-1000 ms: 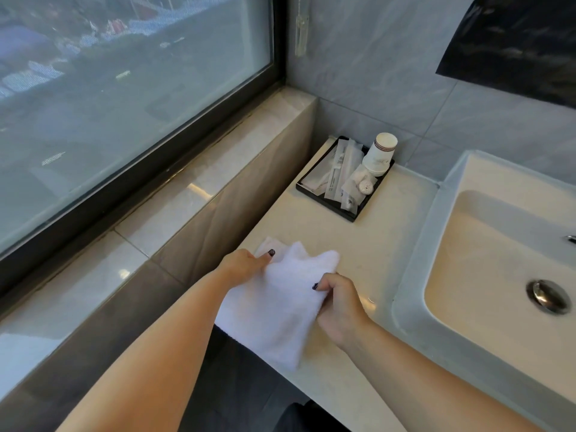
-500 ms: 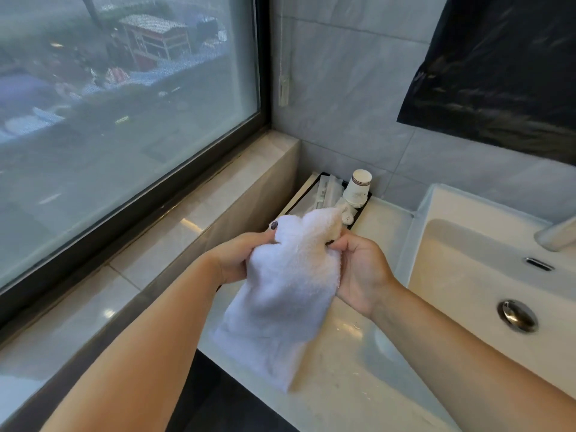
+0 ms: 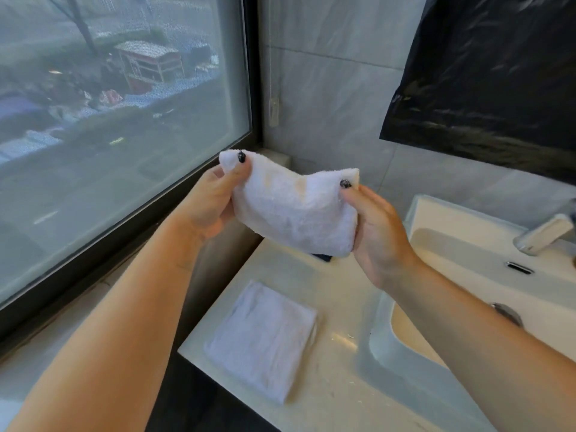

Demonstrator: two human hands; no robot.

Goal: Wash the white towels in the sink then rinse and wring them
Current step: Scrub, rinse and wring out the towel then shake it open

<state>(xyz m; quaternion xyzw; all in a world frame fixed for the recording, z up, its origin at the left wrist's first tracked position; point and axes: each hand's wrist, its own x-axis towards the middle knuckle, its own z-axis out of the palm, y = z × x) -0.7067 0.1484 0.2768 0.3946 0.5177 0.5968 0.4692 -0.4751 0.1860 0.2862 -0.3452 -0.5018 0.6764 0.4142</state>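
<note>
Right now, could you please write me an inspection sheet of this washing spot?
Surface: pale stone counter, faintly speckled, beside the white rectangular basin sink, which looks dry.
Job's things: one folded white terry towel held up above the counter, with faint yellowish marks near its top; a second folded white towel lying flat near the counter's front edge.
Clutter: a dark object, mostly hidden behind the held towel.
Grippers: left hand and right hand each pinch an upper corner of the held towel.
Cables: nothing seen.
Surroundings: large window on the left, grey tiled wall, black plastic sheet, chrome tap.
</note>
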